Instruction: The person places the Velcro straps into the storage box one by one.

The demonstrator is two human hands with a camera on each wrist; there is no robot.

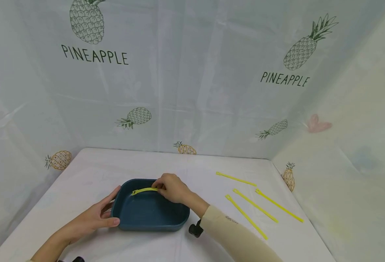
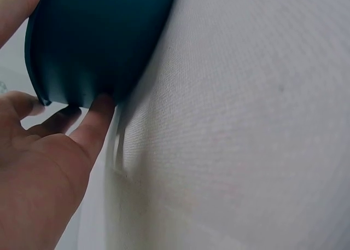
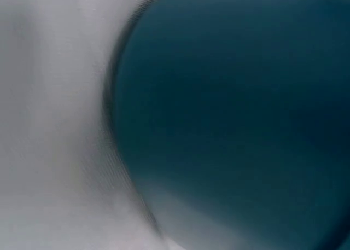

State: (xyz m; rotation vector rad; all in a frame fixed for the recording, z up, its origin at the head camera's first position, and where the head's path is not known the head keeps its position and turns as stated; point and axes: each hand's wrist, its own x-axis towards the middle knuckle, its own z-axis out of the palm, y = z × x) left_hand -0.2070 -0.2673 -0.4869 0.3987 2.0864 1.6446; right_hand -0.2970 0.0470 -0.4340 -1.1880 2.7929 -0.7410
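Observation:
A dark blue-green plastic basin (image 1: 146, 211) rests on the white-covered table. My left hand (image 1: 95, 216) holds its left end, with the thumb at the near corner and the fingers along the outer wall. The left wrist view shows the fingertips of that hand (image 2: 49, 151) against the basin's wall (image 2: 98, 47). My right hand (image 1: 173, 188) reaches over the basin's far right side and pinches one end of a yellow strip like a cable tie (image 1: 143, 190). The strip's headed end points left, inside the basin. Only the basin (image 3: 229, 118), blurred, fills the right wrist view.
Several more yellow cable-tie-like strips lie apart on the table's right side, among them a far one (image 1: 236, 178), a near one (image 1: 246, 216) and a right-hand one (image 1: 279, 205). A pineapple-print curtain (image 1: 192, 80) hangs behind the table (image 1: 97, 163) and at its sides.

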